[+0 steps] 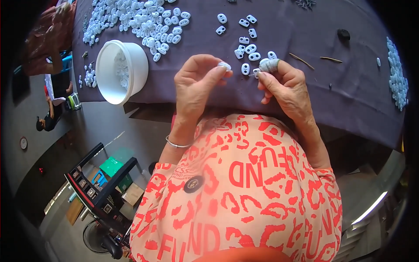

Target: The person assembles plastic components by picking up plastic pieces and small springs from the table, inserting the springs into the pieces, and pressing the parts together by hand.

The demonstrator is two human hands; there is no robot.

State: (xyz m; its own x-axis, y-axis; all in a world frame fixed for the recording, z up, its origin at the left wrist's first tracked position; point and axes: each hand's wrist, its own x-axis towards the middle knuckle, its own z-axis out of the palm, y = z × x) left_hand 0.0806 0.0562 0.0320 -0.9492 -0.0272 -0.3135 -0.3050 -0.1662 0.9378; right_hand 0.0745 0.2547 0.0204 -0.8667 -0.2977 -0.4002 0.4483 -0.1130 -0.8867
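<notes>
My left hand (194, 83) is closed in a pinch on a white oval plastic piece (224, 66) above the table's near edge. Just to its right, my right hand (288, 87) pinches a small white plastic piece with holes (256, 72) between thumb and forefinger. Pale tape (269, 65) wraps that forefinger. A small grey bit, perhaps a spring, juts from the right-hand piece toward the left. Beside these fingers lies a white oval piece with two dark holes (245, 69). Beyond it are several loose ovals and smaller squarish white parts (244, 40).
A dark cloth (192, 43) covers the table. Many white ovals form a pile (152, 22) at the far left. A white tub (140, 70) with pale pieces stands at the left edge. Thin brown sticks (301, 60) and a black lump (343, 34) lie right. Another person (49, 115) is far left.
</notes>
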